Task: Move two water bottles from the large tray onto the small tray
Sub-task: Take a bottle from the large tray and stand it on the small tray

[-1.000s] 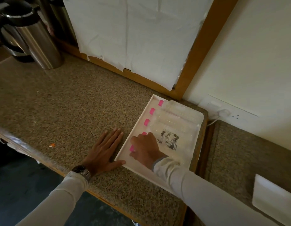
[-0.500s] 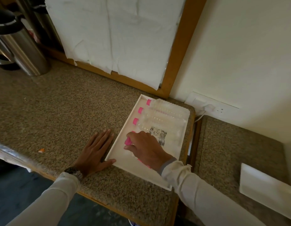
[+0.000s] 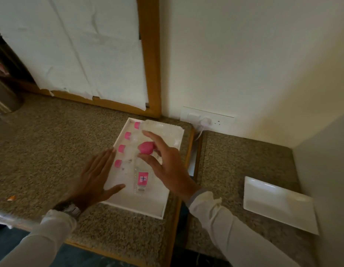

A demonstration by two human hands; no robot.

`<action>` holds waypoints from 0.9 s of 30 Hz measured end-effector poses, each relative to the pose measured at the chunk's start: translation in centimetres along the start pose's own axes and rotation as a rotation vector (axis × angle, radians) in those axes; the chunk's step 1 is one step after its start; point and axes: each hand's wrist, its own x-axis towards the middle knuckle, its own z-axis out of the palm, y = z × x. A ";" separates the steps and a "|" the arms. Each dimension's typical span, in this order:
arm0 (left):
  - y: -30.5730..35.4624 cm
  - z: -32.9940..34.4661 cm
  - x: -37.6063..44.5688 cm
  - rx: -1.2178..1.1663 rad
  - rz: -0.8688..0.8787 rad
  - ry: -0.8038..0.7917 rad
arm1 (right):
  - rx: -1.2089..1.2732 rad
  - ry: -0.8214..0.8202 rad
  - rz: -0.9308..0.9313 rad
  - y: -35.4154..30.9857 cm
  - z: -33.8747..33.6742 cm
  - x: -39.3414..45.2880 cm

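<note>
Clear, glossy plastic bottle (image 3: 141, 176) with a smooth pink cap (image 3: 146, 147) and a printed pink label. Both trays – large (image 3: 148, 205), small (image 3: 279, 205) at 3 o'clock – look smooth, white, faintly shiny. Counter (image 3: 51, 141): rough speckled stone, matt, wood-edged. At 11 o'clock, creased white paper (image 3: 86, 45) in a wooden frame (image 3: 150, 54). Sleeves (image 3: 234, 232) – soft, pale cloth.

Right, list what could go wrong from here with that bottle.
1. The right hand holds the lifted bottle only near its pink cap, with fingertips; the body hangs free, so it may swing or slip.
2. The small tray lies on a separate counter across a gap; a drop there could lose the bottle.
3. Four bottles lie loose on the large tray; the left hand rests at its edge and could nudge them rolling.
</note>
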 end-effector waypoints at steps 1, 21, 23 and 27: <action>1.4 -0.1 0.9 -0.002 0.026 0.008 | 0.034 0.029 -0.012 -0.4 -1.1 -0.2; 29.3 9.0 13.4 -0.130 0.414 -0.095 | -0.183 0.448 0.070 5.0 -23.9 -12.5; 30.9 10.4 13.5 -0.142 0.404 -0.113 | -0.179 0.472 0.108 5.5 -24.9 -13.9; 33.2 13.2 13.4 -0.109 0.350 -0.178 | -0.195 0.508 0.159 7.0 -26.4 -16.2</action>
